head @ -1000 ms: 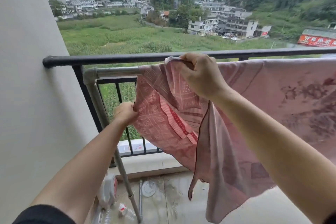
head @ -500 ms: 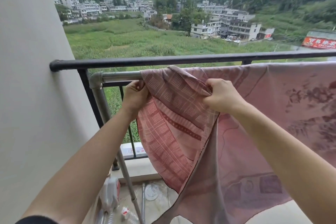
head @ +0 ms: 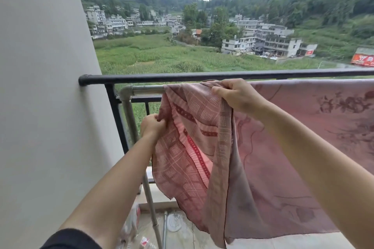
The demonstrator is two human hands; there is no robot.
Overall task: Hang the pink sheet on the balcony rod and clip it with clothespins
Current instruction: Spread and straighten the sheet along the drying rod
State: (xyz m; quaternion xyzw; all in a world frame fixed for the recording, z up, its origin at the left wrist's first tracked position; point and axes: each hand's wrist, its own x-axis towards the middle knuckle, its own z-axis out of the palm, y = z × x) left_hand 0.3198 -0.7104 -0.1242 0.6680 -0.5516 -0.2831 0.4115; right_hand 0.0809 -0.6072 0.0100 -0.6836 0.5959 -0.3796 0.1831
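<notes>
Pink sheet (head: 303, 137): draped lengthwise along rod (head: 147, 90), running rightward from our fingers; right hand (head: 234, 95) and left hand (head: 151, 125) pinching its bunched edge.

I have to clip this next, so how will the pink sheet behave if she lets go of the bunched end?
Probably floppy: the pink sheet folds and sags below the right hand. It looks thin and light, so wind might shift it. The metal rod looks smooth, so the bunched end held by the left hand could slide.

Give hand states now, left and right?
Left hand: closed, gripping the pink sheet at its left edge.
Right hand: closed, pinching the sheet's top fold at the rod.
</notes>
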